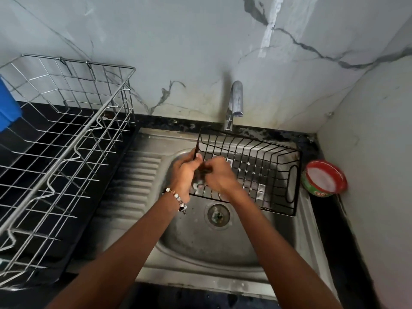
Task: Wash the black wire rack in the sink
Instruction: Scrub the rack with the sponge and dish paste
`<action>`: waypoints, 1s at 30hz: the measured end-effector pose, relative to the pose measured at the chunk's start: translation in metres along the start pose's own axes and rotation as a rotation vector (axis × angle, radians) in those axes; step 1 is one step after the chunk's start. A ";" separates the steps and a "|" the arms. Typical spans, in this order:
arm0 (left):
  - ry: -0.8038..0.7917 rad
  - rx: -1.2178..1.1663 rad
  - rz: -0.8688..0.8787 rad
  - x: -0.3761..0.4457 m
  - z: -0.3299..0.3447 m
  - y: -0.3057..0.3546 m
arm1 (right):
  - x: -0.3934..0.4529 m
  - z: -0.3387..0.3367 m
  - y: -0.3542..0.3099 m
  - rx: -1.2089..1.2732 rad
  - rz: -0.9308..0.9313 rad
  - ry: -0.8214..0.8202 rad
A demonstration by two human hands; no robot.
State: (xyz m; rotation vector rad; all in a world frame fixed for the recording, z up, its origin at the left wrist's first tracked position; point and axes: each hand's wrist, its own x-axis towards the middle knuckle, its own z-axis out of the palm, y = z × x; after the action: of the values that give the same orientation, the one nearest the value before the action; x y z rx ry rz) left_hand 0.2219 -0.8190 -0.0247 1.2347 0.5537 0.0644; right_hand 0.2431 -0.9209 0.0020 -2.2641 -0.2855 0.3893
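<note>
The black wire rack (263,166) lies tilted across the back of the steel sink (223,248), under the tap (234,103). My left hand (185,172) grips the rack's left end wall. My right hand (218,175) is curled against the same end, pinching something small and foamy between the two hands; what it is stays hidden by the fingers. No water shows at the tap's mouth.
A large steel dish rack (66,148) stands on the black counter to the left, with a blue container (7,108) at its far side. A red-rimmed tub of white paste (324,178) sits right of the sink. The drain (218,215) is uncovered.
</note>
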 end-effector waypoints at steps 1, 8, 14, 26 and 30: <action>-0.034 0.006 -0.064 -0.001 -0.002 0.000 | 0.005 -0.004 -0.004 0.112 0.033 0.072; -0.263 -0.108 -0.336 0.000 -0.002 -0.003 | 0.035 -0.012 -0.011 0.103 0.081 0.376; -0.284 -0.194 -0.270 0.008 -0.006 -0.001 | 0.013 0.013 -0.002 -0.191 0.049 0.075; -0.325 -0.144 -0.289 0.006 -0.006 -0.015 | 0.046 -0.014 -0.009 0.035 0.154 0.360; -0.312 -0.095 -0.290 0.012 -0.011 -0.014 | 0.034 -0.004 -0.009 0.006 0.016 0.351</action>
State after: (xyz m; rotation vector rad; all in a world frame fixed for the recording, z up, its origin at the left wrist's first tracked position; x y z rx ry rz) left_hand 0.2238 -0.8106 -0.0444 1.0364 0.4465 -0.3381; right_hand 0.2752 -0.9064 0.0052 -2.2812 -0.0837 -0.0028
